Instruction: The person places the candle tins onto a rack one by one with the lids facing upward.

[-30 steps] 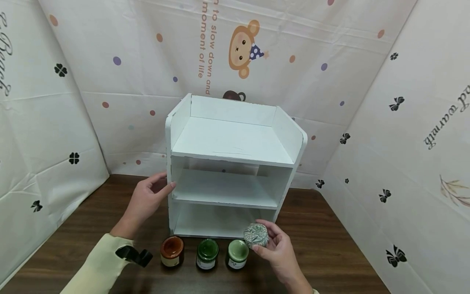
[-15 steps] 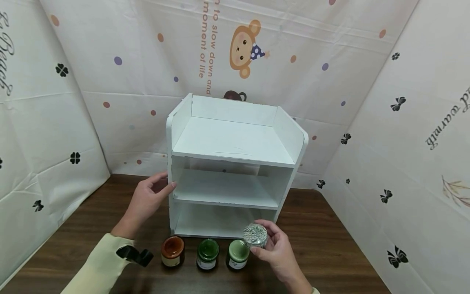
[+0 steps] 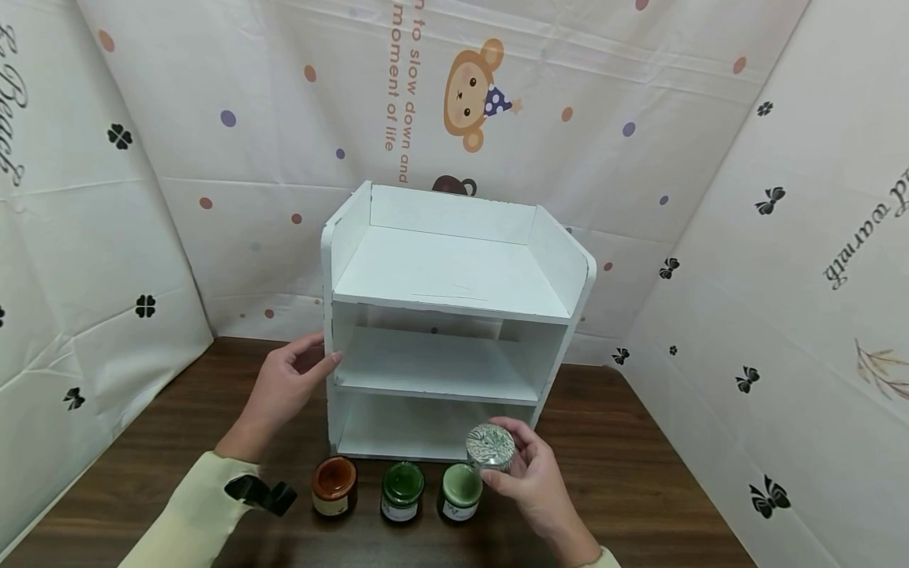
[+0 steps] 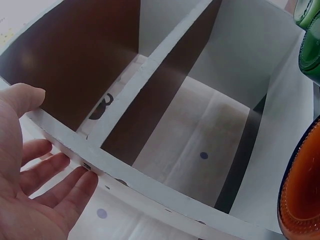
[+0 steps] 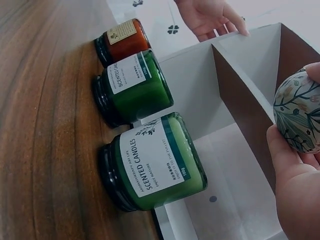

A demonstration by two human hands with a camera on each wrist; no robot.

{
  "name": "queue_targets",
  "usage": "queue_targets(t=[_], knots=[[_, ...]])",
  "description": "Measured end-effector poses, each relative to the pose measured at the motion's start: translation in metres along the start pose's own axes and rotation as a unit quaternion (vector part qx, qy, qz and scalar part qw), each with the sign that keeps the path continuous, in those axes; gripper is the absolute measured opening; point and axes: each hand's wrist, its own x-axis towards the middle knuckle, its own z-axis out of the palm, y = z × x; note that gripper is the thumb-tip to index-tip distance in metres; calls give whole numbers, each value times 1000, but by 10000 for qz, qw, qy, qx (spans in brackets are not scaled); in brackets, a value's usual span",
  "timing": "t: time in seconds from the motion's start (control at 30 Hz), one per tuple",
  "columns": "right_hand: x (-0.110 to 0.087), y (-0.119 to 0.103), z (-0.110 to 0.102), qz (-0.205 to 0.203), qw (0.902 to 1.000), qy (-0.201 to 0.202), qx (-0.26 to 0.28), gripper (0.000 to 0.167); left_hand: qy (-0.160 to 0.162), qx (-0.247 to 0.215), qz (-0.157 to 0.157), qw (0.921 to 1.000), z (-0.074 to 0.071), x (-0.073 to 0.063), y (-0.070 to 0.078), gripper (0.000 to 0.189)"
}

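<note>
My right hand grips a small round tin with a leafy pattern, its top facing up. The tin is raised off the table, near the front right of a white shelf unit. Between thumb and fingers my left hand holds the unit's left side panel; the left wrist view shows the thumb at the front edge and the fingers on the outer side. Three glass jar candles stand in a row before the unit: an orange candle, a dark green candle and a light green candle.
All of this stands on a dark wooden table. The unit has a top tray and two open compartments. Printed white cloth hangs behind and on both sides. A black strap sits on the left sleeve.
My right hand has lifted the tin slightly upward and to the left. The left hand, the shelf unit and the three candles stay where they were.
</note>
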Motion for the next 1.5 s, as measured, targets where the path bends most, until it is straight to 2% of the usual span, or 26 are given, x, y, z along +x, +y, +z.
queue_targets(t=[0.2, 0.37, 0.53, 0.77, 1.13, 1.3, 1.5], knots=[[5, -3, 3, -21, 9999, -94, 46, 63, 5, 35, -8, 10000, -1, -1, 1, 66], [7, -3, 6, 130, 9998, -134, 32, 67, 28, 59, -82, 9999, -3, -5, 1, 66], [8, -4, 7, 182, 9998, -64, 6, 71, 3, 64, -142, 9999, -4, -7, 1, 68], [10, -6, 7, 149, 9998, -56, -77, 71, 22, 83, -111, 9999, -4, -6, 2, 68], [14, -13, 9, 386, 9990, -68, -203, 74, 34, 20, -20, 10000, -2, -3, 1, 66], [17, -14, 9, 187, 9989, -271, -346, 68, 55, -35, 98, 9999, -1, -1, 0, 59], [20, -17, 9, 86, 9983, -334, -474, 65, 28, -44, 122, 9999, 0, 1, 0, 57]])
